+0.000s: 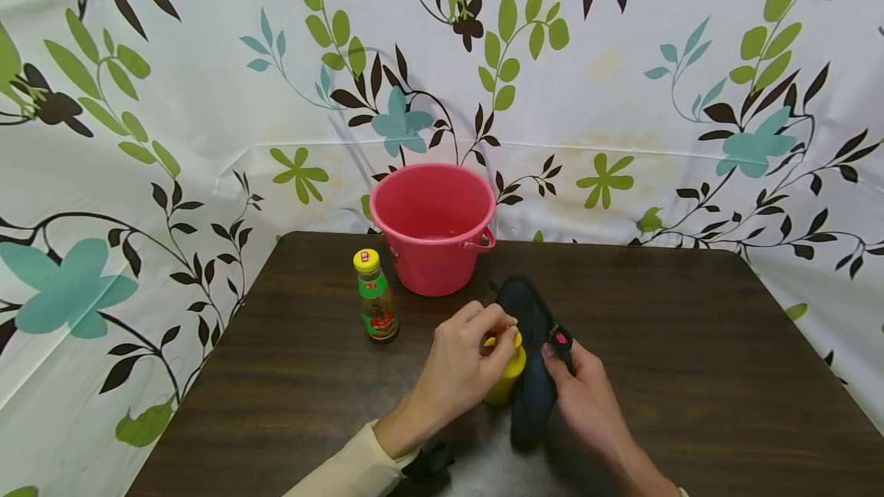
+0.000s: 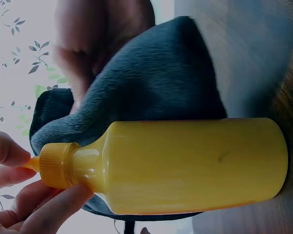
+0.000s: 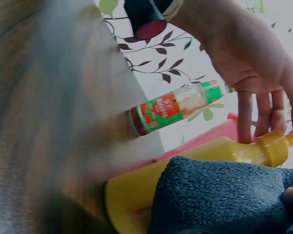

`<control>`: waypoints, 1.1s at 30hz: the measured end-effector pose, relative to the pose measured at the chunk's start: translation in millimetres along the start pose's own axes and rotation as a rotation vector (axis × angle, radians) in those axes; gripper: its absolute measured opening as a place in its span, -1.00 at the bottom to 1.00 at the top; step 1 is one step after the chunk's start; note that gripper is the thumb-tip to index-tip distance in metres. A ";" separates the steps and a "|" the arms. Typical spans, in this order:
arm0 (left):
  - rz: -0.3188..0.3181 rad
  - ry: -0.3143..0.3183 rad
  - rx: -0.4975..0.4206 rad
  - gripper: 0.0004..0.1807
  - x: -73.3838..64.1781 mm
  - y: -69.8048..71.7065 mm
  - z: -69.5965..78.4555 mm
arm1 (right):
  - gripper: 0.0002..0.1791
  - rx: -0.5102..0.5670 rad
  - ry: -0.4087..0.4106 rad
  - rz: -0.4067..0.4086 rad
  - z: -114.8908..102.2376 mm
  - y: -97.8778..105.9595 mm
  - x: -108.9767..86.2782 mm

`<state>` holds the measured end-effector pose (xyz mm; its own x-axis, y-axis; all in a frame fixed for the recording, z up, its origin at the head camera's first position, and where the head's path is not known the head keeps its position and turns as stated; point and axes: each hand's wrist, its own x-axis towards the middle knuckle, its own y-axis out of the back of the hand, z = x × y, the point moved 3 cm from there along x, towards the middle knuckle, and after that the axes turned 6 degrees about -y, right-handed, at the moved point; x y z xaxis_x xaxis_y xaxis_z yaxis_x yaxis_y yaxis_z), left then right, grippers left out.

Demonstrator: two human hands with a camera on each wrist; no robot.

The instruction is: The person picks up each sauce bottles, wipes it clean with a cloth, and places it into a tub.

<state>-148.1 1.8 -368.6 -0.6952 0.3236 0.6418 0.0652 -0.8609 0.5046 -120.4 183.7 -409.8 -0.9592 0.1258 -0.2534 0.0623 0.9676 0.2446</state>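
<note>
A yellow squeeze bottle [image 1: 507,383] with a pointed nozzle cap stands upright on the table. My left hand [image 1: 456,366] pinches the tip of its nozzle between thumb and forefinger, and other fingers touch the neck in the left wrist view. A dark blue-grey cloth [image 1: 530,328] is held in my right hand [image 1: 595,397], thumb on the near side. The fuzzy cloth [image 3: 219,195] lies against the side of the bottle [image 3: 136,195] and covers part of it in the right wrist view. Most of my right fingers are hidden behind the cloth.
A pink bucket [image 1: 438,251] stands at the back of the dark wooden table [image 1: 691,351]. Left of it is a glass sauce bottle [image 1: 377,301] with a yellow lid and green and red labels. A patterned white curtain [image 1: 566,98] hangs behind the table.
</note>
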 end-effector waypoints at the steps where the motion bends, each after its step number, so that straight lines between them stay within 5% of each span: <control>1: 0.001 0.000 -0.001 -0.94 -0.1 0.0 0.1 | -0.74 0.003 0.008 0.006 -2.2 0.9 -0.2; 14: 0.022 -0.023 0.011 -0.95 -0.5 0.6 0.8 | -0.65 0.084 0.060 0.063 -18.8 9.6 -1.6; 24: 0.036 -0.022 0.019 -0.94 -1.0 0.4 2.3 | -0.53 0.285 0.103 -0.014 -40.4 16.4 -2.9; 33: 0.017 0.000 0.032 -0.96 -0.7 1.0 1.8 | -0.56 0.255 0.191 0.032 -45.3 23.1 -1.9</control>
<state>-146.2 1.4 -367.5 -0.6935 0.3094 0.6506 0.0999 -0.8530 0.5122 -129.6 195.9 -361.3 -0.9886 0.1366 -0.0630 0.1368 0.9906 0.0013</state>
